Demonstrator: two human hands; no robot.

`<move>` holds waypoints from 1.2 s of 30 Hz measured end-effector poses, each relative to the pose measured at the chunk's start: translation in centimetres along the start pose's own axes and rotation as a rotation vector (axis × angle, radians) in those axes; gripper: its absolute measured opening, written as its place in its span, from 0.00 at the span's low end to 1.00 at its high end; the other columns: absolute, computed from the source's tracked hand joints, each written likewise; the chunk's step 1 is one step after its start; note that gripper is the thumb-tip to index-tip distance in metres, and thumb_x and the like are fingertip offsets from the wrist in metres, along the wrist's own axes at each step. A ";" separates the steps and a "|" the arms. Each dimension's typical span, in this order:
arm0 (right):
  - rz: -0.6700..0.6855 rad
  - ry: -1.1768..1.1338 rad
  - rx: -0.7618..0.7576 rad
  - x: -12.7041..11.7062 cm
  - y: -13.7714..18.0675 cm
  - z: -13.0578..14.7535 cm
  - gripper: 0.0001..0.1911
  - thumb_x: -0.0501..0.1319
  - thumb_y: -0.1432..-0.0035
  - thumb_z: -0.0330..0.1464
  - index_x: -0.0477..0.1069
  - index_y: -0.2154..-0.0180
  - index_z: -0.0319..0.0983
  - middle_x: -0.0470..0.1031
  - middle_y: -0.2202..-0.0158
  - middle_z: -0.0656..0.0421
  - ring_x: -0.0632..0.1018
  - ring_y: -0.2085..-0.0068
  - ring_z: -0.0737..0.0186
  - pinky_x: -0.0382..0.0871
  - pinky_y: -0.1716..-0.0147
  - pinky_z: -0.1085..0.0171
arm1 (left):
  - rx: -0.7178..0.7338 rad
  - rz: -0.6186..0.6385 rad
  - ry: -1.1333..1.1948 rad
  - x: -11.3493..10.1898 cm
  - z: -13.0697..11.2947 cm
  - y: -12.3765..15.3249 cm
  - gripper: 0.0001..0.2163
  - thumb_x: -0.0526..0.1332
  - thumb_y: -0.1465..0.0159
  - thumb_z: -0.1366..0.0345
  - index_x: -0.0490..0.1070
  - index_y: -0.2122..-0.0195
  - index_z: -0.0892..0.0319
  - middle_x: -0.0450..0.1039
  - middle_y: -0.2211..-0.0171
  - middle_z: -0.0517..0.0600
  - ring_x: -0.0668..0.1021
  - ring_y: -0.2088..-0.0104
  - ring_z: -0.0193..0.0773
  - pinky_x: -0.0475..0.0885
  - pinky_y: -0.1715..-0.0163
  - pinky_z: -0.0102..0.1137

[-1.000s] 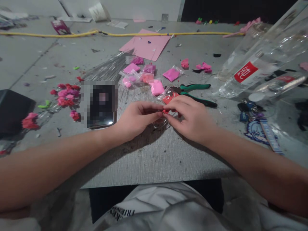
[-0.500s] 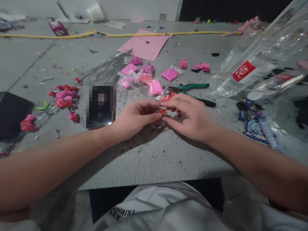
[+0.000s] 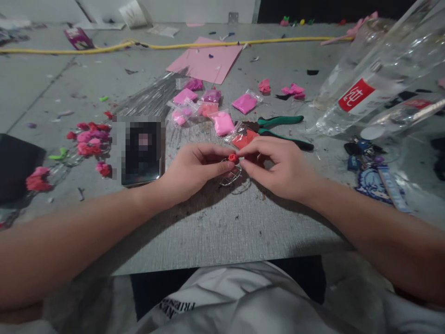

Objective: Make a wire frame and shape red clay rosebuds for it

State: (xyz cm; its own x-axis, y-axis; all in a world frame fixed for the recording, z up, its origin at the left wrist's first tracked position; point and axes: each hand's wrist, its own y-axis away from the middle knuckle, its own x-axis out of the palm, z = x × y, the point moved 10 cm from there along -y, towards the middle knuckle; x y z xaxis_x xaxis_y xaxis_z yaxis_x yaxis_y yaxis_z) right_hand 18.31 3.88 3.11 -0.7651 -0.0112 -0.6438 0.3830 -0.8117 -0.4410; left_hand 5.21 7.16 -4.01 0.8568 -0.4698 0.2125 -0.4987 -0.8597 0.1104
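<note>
Both hands meet at the middle of the grey table mat (image 3: 222,222). My left hand (image 3: 194,169) and my right hand (image 3: 278,167) each pinch a small red clay piece (image 3: 233,158) between their fingertips. Under the fingers lies a small clear plastic bag or wire loop (image 3: 231,176); which one is unclear. A bag of red clay (image 3: 244,138) lies just behind my right hand.
Bags of pink clay (image 3: 222,123) lie behind the hands, beside green-handled pliers (image 3: 281,123). A phone (image 3: 141,150) and small red and pink clay flowers (image 3: 90,139) sit to the left. A clear water bottle (image 3: 368,88) and keys (image 3: 365,160) are at right. Pink paper (image 3: 205,60) lies further back.
The red piece has turned and risen slightly between the fingertips. Both hands stay together in the same spot. The view has shifted a little.
</note>
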 end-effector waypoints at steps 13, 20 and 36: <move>0.147 -0.191 0.252 1.3 0.6 -2.2 0.04 0.66 0.38 0.31 0.79 0.61 0.38 0.76 0.77 0.63 0.75 0.77 0.68 0.66 0.77 0.66 | 0.050 0.016 -0.176 0.4 -0.8 0.5 0.08 0.76 0.42 0.70 0.86 0.61 0.57 0.85 0.66 0.49 0.83 0.69 0.31 0.78 0.67 0.23; 0.162 -0.490 0.472 2.1 1.2 -3.7 0.03 0.67 0.38 0.31 0.76 0.61 0.40 0.76 0.77 0.64 0.77 0.80 0.66 0.71 0.84 0.68 | 0.063 0.031 -0.119 0.3 -0.7 0.3 0.08 0.76 0.41 0.68 0.87 0.59 0.53 0.87 0.62 0.50 0.85 0.64 0.34 0.81 0.60 0.27; 0.064 -0.679 0.505 2.0 1.0 -3.4 0.03 0.68 0.37 0.31 0.75 0.63 0.43 0.76 0.76 0.64 0.78 0.75 0.67 0.74 0.76 0.68 | 0.310 0.062 -0.283 1.4 -3.7 1.4 0.10 0.71 0.35 0.71 0.86 0.55 0.53 0.86 0.58 0.50 0.85 0.62 0.34 0.82 0.60 0.26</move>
State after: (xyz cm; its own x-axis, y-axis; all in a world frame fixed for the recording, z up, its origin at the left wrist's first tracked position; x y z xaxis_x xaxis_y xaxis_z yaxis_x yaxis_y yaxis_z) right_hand 18.91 5.04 -0.76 -0.9564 -0.2830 -0.0719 0.2823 -0.9591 0.0190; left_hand 5.22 6.09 0.04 0.8500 -0.5221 -0.0701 -0.5247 -0.8273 -0.2008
